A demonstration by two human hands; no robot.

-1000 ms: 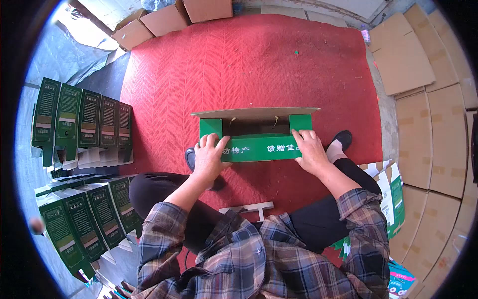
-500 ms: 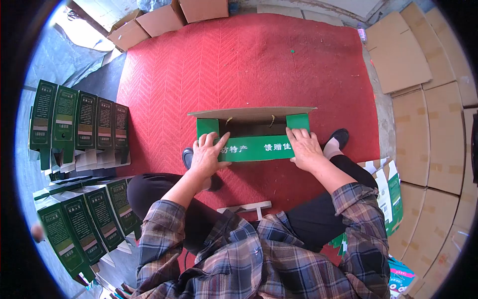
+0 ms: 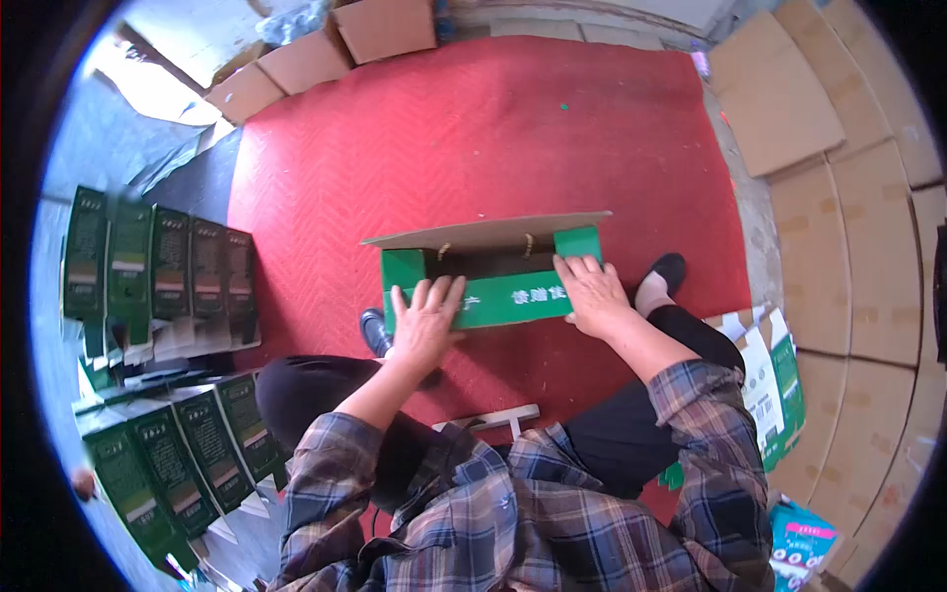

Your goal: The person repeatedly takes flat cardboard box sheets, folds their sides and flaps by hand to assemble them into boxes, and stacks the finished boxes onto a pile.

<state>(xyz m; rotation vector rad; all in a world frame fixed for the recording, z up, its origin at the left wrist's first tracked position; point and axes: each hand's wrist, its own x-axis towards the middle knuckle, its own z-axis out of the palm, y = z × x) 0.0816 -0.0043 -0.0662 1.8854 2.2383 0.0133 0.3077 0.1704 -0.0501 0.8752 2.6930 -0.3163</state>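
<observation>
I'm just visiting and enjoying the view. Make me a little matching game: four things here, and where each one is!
Things
1. green box with large white characters
2. red mat
3. rows of dark green boxes
4. turquoise pack

Places
A. lower right corner
B. spread flat across the middle
C. under the left hand and right hand
D. left side

Pairs: 1-C; 2-B; 3-D; 4-A

One wide view from the wearer's head, forward and steeply down, above the green box.
</observation>
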